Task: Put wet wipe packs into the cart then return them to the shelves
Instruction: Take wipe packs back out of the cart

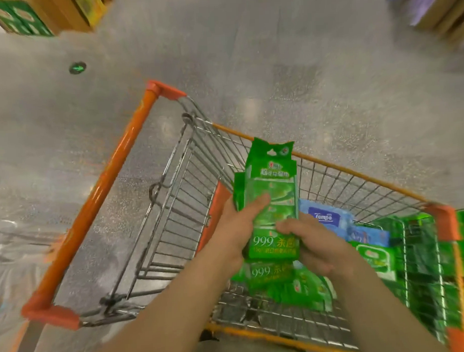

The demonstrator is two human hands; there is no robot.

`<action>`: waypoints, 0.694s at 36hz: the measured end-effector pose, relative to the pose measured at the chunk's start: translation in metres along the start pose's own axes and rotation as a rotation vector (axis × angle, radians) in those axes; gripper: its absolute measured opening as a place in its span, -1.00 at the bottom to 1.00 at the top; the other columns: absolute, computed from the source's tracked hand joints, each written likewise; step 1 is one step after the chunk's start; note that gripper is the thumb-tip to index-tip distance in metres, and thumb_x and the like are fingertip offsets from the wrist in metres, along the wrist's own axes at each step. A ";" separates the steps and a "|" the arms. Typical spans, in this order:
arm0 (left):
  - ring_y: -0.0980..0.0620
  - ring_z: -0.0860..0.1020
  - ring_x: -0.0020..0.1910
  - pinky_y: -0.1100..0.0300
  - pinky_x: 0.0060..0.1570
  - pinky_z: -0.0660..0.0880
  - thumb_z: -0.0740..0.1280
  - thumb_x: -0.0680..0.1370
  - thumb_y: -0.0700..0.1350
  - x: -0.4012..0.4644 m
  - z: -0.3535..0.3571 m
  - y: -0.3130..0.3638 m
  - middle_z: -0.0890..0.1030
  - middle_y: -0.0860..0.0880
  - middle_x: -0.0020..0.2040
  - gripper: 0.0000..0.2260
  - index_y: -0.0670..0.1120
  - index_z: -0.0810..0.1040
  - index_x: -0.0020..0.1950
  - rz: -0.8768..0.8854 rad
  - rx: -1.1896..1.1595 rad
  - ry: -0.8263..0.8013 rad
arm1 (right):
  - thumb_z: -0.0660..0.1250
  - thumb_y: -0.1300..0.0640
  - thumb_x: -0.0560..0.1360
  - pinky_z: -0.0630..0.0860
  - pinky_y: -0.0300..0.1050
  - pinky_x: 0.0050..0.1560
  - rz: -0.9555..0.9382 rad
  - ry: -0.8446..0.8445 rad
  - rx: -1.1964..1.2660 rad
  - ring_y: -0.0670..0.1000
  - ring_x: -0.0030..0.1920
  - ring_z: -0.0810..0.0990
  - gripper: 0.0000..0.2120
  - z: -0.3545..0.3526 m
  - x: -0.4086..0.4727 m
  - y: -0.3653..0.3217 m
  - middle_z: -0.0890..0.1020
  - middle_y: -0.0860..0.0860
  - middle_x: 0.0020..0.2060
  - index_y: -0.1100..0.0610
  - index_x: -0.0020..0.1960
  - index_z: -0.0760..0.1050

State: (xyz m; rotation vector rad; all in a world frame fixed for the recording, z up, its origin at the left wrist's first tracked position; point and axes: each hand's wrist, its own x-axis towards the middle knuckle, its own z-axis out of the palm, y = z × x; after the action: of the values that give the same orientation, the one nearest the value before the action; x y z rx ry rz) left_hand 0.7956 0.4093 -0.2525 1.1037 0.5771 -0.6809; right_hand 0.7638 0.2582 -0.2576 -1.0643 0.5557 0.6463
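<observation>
Green wipe packs [272,200] gripped by both hands, left [236,228] and right [310,241], fingers curled, above cart [330,167].

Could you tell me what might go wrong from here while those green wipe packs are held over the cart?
1. Both hands, left hand and right hand, grip a stack of green wipe packs; the rear pack sticks out sideways and could slip free.
2. The stack hangs near the cart basket's left wall, so a dropped pack might land in the folded child seat instead.
</observation>
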 end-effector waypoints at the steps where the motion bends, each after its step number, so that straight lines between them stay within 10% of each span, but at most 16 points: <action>1: -0.25 0.71 0.03 -0.30 0.06 0.62 0.53 0.49 -0.11 -0.006 0.002 0.004 0.72 -0.17 0.11 -0.56 0.01 0.50 0.33 0.029 0.007 -0.027 | 0.36 0.25 0.47 0.66 0.11 0.04 -0.023 0.011 0.021 0.19 0.04 0.72 -0.59 0.005 -0.006 -0.002 0.71 0.23 0.09 0.26 0.31 0.52; 16: -0.17 0.74 -0.04 -0.06 -0.13 0.69 0.56 0.41 -0.25 -0.101 0.016 0.062 0.74 -0.15 0.04 -0.51 -0.10 0.52 0.31 0.122 0.123 -0.331 | 0.58 0.01 0.34 0.57 0.21 0.21 -0.330 0.052 -0.068 0.25 0.20 0.65 -0.29 0.066 -0.107 -0.002 0.65 0.23 0.21 0.18 0.41 0.42; 25: -0.19 0.74 -0.11 -0.02 -0.22 0.68 0.51 0.44 -0.29 -0.149 0.033 0.060 0.75 -0.17 -0.02 -0.63 -0.13 0.58 0.23 0.092 0.211 -0.517 | 0.59 -0.08 0.30 0.56 0.30 0.24 -0.531 0.401 0.090 0.25 0.17 0.67 -0.25 0.098 -0.162 0.033 0.68 0.19 0.18 0.12 0.40 0.44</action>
State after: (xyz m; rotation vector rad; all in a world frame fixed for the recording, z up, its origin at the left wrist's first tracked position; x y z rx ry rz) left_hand 0.7442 0.4262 -0.0982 1.0845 0.0112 -0.9207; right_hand 0.6385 0.3246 -0.1279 -1.1998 0.6053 -0.0611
